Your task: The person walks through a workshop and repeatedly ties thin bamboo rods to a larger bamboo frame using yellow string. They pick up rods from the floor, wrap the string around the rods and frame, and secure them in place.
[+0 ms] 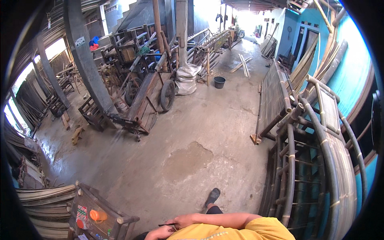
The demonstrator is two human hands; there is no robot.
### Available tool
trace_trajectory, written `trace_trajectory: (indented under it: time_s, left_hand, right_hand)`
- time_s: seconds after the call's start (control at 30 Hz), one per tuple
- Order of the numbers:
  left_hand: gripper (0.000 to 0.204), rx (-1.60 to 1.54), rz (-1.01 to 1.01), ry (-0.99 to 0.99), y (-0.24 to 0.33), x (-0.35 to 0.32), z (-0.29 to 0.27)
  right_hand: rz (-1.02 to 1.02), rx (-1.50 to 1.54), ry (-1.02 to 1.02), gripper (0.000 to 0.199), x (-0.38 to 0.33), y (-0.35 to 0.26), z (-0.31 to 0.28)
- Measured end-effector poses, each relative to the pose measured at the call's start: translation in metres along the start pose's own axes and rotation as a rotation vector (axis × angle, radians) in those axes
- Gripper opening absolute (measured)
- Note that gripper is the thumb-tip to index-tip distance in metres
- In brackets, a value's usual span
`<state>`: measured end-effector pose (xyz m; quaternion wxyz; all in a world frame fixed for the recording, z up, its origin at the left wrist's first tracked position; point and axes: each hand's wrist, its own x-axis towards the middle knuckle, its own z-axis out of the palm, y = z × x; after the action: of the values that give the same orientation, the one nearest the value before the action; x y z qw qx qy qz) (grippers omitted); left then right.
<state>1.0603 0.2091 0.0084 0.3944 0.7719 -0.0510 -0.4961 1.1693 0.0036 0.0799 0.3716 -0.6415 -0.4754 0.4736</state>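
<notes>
I see both hands low by the yellow shirt [240, 231], right hand [185, 220] and left hand [159, 233] gripping a thin dark tool [167, 225] between them, bamboo table [98, 216] just left, stacked bamboo frames [316, 168] on the right.

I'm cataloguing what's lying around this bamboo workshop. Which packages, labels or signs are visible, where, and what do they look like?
Small red, white and green packet: on the bamboo rack at lower left.
Pale rectangular label: stuck on the grey pillar, upper left.
Bulging white woven sack: on the floor beside the wooden cart's wheel.
</notes>
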Motion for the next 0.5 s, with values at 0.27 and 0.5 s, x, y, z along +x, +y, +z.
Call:
trace_trajectory:
  time_s: [0.27,0.5]
  left_hand:
    - [0.04,-0.695,0.219,0.34,0.129,0.121,-0.092]
    - [0.046,-0.755,0.584,0.383,0.296,0.234,-0.202]
  right_hand:
    - [-0.315,0.308,-0.028,0.046,-0.027,0.097,-0.193]
    - [-0.23,0.75,0.496,0.037,-0.092,0.076,-0.372]
